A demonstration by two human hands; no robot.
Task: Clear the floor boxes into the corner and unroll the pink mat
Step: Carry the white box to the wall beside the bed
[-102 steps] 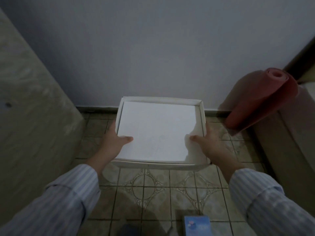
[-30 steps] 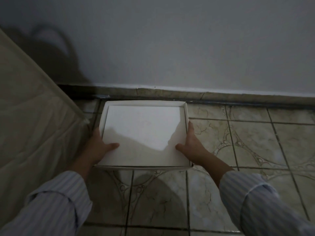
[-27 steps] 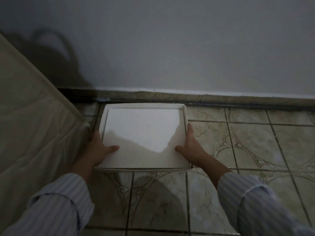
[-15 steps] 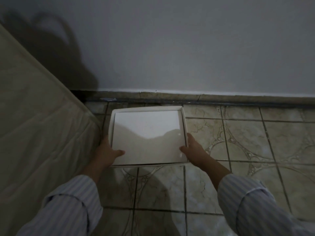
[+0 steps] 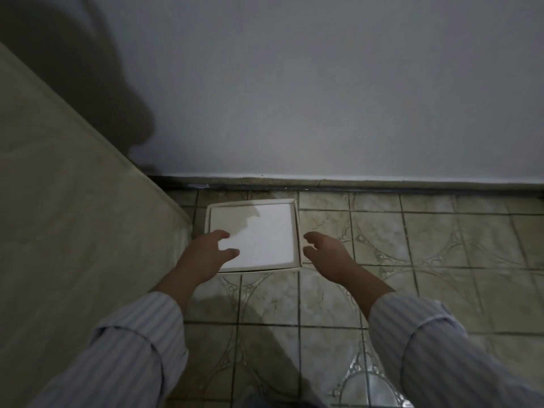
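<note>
Above the box (image 5: 259, 234), both hands (image 5: 206, 254) hover, loosely spread.

1. A shallow white box (image 5: 259, 234) lies flat on the tiled floor (image 5: 412, 245), in the corner between the grey wall (image 5: 323, 98) and a beige panel (image 5: 73, 216) at the left.
2. The left hand (image 5: 203, 254) is over the box's near-left corner, fingers loosely curled; contact appears absent, but dim light leaves this uncertain.
3. The right hand (image 5: 326, 254) is just beside the box's right edge, fingers relaxed, holding nothing.
4. Both forearms wear striped sleeves (image 5: 435, 348).
</note>
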